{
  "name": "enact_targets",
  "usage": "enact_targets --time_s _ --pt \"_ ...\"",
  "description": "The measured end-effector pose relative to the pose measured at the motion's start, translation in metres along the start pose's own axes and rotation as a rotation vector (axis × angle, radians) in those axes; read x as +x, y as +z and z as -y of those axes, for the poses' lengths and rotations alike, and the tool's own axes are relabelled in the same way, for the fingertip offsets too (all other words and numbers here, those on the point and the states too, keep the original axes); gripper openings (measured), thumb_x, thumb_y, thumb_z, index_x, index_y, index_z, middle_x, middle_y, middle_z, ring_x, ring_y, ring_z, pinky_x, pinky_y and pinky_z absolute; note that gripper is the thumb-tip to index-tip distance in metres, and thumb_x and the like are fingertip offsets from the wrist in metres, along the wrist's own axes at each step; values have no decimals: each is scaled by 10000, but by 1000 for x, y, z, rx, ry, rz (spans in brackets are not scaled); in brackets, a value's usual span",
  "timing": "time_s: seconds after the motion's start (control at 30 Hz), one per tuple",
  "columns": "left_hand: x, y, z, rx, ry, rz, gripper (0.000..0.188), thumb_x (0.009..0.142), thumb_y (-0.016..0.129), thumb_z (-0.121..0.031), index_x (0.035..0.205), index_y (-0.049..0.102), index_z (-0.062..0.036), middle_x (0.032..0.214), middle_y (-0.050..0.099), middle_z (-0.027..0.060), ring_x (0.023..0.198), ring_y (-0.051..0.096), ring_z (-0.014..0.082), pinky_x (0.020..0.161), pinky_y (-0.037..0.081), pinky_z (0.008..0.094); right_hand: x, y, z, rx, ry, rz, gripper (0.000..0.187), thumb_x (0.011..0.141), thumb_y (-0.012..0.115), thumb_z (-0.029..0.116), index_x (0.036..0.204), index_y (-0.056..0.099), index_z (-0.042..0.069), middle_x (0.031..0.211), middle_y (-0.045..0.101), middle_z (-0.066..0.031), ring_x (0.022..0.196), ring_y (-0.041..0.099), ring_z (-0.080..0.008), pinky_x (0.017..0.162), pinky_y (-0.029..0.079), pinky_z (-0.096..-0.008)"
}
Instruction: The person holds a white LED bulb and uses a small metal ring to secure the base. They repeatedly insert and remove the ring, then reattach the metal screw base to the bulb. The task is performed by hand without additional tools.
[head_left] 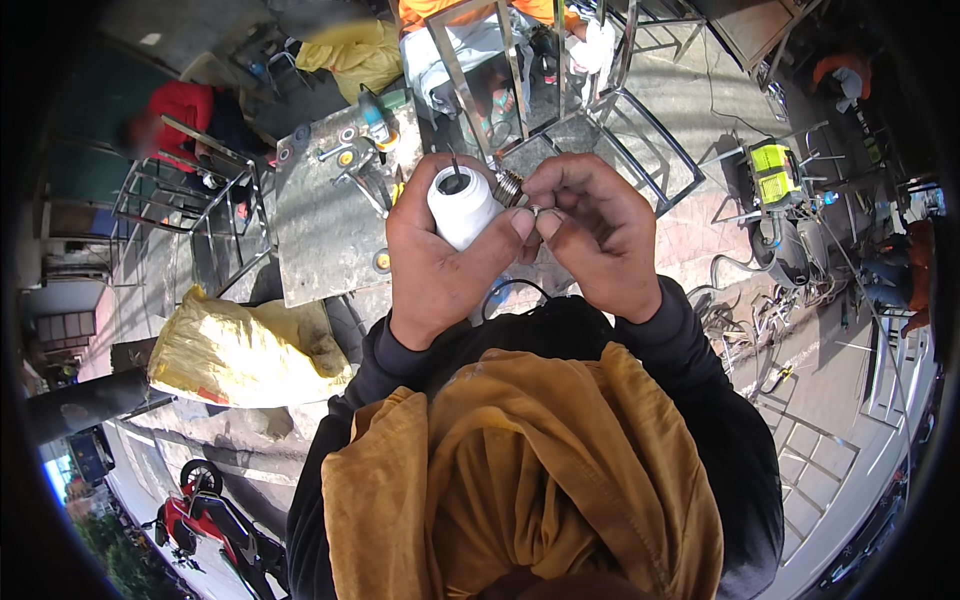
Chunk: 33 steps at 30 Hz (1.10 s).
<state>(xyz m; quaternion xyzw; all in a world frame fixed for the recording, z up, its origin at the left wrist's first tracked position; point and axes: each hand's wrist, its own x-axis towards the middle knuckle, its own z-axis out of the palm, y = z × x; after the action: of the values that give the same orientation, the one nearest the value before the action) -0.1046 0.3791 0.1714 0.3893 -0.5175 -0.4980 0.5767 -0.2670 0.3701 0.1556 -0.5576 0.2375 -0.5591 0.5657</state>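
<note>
My left hand (435, 275) is closed around a white lamp socket (462, 222), a rounded plastic cylinder with a dark opening at its top. A thin dark wire (455, 160) sticks up out of that opening. Beside it, near my left fingers, is a ribbed metal screw cap (508, 186); whether it is joined to the socket I cannot tell. My right hand (600, 240) is pinched shut, thumb against forefinger, close to my left thumb tip. A tiny shiny piece shows at the right fingertips, too small to name.
A worktable (310, 250) ahead-left carries an angle grinder (376, 125). Metal frames (650, 150) stand ahead, near a person in orange. Another person in red (180, 110) is by a frame at left. A yellow sack (250, 345), green machine (772, 172) and red motorcycle (215, 525) surround me.
</note>
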Motion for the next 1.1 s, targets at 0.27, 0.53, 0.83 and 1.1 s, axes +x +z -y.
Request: enact_targets --time_s 0.27,0.53,0.83,1.1 --pt "11 -4 4 145 114 35 370 822 763 -213 1028 529 -13 865 582 39 753 550 86 664 454 236 3 -11 3 102 3 116 204 955 632 96 1125 671 -11 1032 591 -72 865 636 -130 705 542 -267" --pt "21 15 12 79 120 175 316 818 751 -141 1010 527 -27 866 572 15 757 544 84 676 455 235 -15 -24 7 42 -25 -26 220 952 634 78 1136 663 -40 1090 616 -102 868 642 -132 732 537 -272" --pt "28 0 23 281 82 468 323 776 786 -169 955 569 -12 740 657 121 652 650 173 598 503 337 -24 -18 30 -186 -43 -307 231 909 603 -38 1137 603 -77 915 645 -108 759 639 -169 681 522 -293" --pt "25 -58 6 350 21 604 361 792 789 -219 993 570 -12 782 601 43 715 552 105 656 471 296 -3 39 14 -350 66 -324 232 898 627 -19 1126 665 -6 889 632 -27 701 573 -66 615 450 -210"
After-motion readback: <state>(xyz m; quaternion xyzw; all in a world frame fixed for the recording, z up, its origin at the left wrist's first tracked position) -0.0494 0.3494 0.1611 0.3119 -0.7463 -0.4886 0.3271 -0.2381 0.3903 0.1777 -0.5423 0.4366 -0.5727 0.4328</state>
